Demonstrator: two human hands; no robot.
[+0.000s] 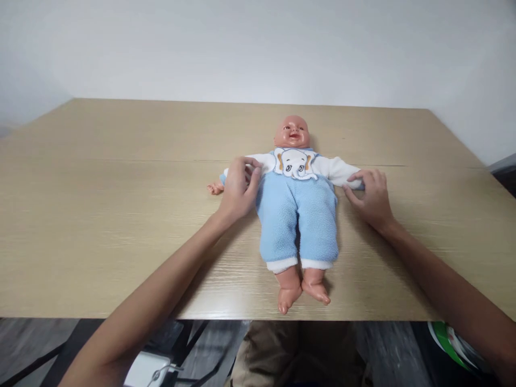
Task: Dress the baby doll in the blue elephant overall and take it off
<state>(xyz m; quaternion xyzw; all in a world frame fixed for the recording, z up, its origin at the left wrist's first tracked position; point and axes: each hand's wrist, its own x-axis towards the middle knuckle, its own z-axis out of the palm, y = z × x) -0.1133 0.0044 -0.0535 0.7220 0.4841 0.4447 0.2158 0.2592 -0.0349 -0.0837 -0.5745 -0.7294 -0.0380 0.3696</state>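
A baby doll (pixel 296 215) lies on its back on the table, head away from me and feet near the front edge. It wears light blue trousers and a white top with an elephant face (pixel 294 164) on the chest. Both of its arms are spread sideways. My left hand (pixel 241 188) is curled round the white sleeve on the left, thumb toward the doll's body; the doll's small hand (pixel 215 188) sticks out beyond it. On the other side, my right hand (pixel 373 198) pinches the end of the right sleeve (pixel 341 171) and hides the doll's hand there.
The wooden table (pixel 121 215) spreads widely to both sides, with a thin seam across it. A pale wall (pixel 250 48) rises behind. Below the front edge are my legs (pixel 274 355), a white box-like object (pixel 147 370) and a green and white round thing (pixel 451 344).
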